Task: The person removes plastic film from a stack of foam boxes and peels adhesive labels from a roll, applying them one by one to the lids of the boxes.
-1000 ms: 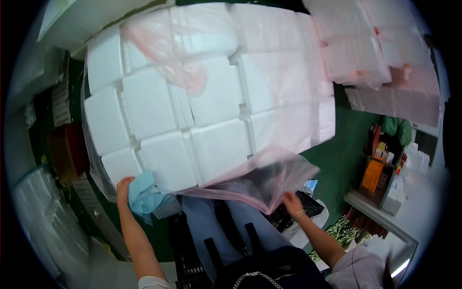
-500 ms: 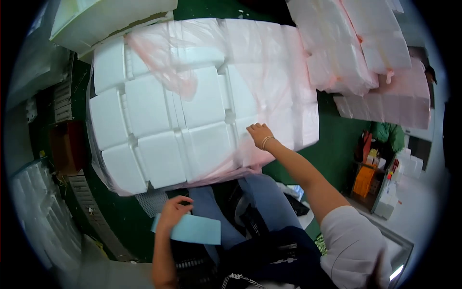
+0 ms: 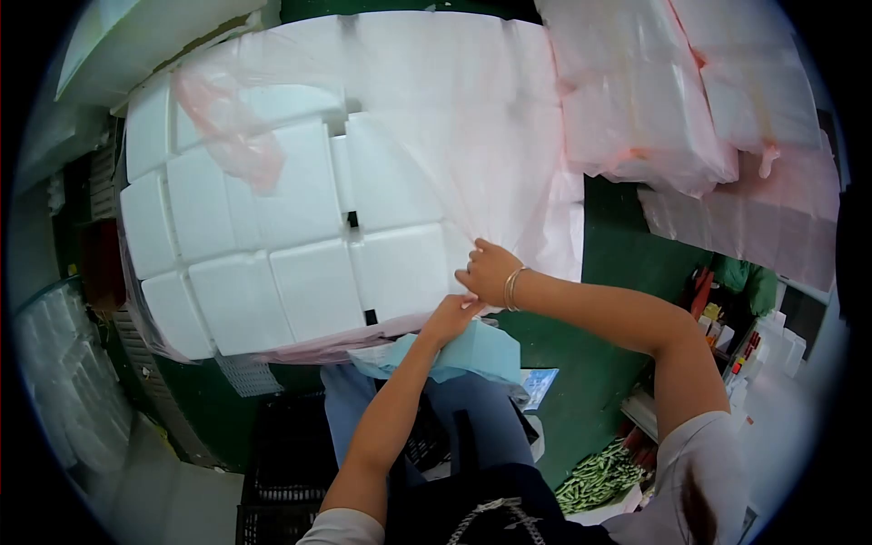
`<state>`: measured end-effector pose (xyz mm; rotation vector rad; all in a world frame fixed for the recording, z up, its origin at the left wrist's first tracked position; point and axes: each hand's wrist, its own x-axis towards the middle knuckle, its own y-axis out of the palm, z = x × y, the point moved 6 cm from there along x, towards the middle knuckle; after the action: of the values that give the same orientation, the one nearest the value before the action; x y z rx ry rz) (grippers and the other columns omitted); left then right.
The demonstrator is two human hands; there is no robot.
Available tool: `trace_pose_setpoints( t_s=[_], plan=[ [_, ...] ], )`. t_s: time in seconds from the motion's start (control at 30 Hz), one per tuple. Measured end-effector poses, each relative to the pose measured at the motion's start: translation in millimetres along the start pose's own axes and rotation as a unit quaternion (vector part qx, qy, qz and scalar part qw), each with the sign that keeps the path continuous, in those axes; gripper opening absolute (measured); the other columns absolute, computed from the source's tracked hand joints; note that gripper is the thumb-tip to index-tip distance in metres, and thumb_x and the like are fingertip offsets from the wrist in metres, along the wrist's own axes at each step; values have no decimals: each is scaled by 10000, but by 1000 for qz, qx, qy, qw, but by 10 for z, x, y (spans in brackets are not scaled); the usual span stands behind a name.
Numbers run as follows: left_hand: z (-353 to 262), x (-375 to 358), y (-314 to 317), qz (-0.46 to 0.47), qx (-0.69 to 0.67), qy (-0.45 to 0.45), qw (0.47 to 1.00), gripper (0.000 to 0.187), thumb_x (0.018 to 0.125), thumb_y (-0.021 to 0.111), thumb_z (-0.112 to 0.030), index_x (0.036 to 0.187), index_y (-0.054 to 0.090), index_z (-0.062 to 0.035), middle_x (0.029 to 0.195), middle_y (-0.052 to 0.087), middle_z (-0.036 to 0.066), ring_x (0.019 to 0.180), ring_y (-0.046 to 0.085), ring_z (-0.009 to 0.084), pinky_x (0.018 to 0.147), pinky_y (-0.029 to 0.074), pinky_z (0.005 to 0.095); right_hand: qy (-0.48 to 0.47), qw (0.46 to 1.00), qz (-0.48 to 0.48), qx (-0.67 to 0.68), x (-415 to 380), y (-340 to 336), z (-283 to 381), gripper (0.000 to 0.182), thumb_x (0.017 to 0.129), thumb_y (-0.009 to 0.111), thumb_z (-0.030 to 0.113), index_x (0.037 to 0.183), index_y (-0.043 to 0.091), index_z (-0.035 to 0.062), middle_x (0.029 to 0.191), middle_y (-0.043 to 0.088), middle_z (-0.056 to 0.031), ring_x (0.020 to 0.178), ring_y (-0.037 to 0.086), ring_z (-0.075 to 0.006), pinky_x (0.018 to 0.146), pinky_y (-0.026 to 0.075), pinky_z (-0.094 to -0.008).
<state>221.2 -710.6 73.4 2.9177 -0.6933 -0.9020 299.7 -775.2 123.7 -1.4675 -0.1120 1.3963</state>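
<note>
White foam boxes (image 3: 313, 282) lie packed in rows inside a clear, pink-tinted plastic bag (image 3: 490, 173). My right hand (image 3: 490, 275), with bands at the wrist, pinches the bag's film at the near side and pulls it into taut creases. Close beside it, my left hand (image 3: 451, 318) is closed at the bag's lower edge, fingertips almost touching the right hand. A light blue sheet (image 3: 477, 352) hangs just below my left hand, over my legs. Whether the left fingers grip the sheet or the film is hard to tell.
More bagged white boxes (image 3: 636, 109) stand at upper right. A pale foam container (image 3: 154, 45) is at upper left. Black crates (image 3: 282, 472) sit at lower left, green vegetables (image 3: 599, 477) at lower right, and cluttered shelves at the right.
My left hand has moved up and right to meet the right hand, and the blue sheet has shifted with it. My right hand has taken hold of the film, now drawn tight.
</note>
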Motion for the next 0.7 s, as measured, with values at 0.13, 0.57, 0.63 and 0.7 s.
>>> trace_pose_setpoints(
  t_s=[0.13,0.57,0.63,0.7],
  plan=[
    [-99,-42,390,59,-31,-72,995,405,920,522,-306,711,674,6,554,553,86,535,495,168,563,409,322,-2,997,9,-75,-259,100,-302,160,727,631,262,773,676,115,742,646,-15,907,559,-175,938,358,-329],
    [-159,149,860,21,24,-11,999,325,883,523,-244,685,604,2,617,598,138,571,564,224,575,436,350,156,944,-88,-276,145,134,-1854,205,815,532,186,803,720,103,807,685,-20,956,576,-198,968,340,-328],
    [124,-63,1051,69,81,59,993,314,893,466,-211,704,589,8,628,581,166,618,585,280,577,428,393,299,899,-116,-299,358,-440,-2605,208,833,526,168,823,732,148,907,703,-31,959,597,-222,1035,290,-417],
    [147,-354,1035,-2,-33,19,999,335,912,476,-231,703,587,6,619,582,164,577,572,276,569,428,376,267,890,-52,-367,426,-1107,-3370,226,874,510,195,874,735,176,893,703,-7,977,599,-220,1039,263,-424]
  ],
)
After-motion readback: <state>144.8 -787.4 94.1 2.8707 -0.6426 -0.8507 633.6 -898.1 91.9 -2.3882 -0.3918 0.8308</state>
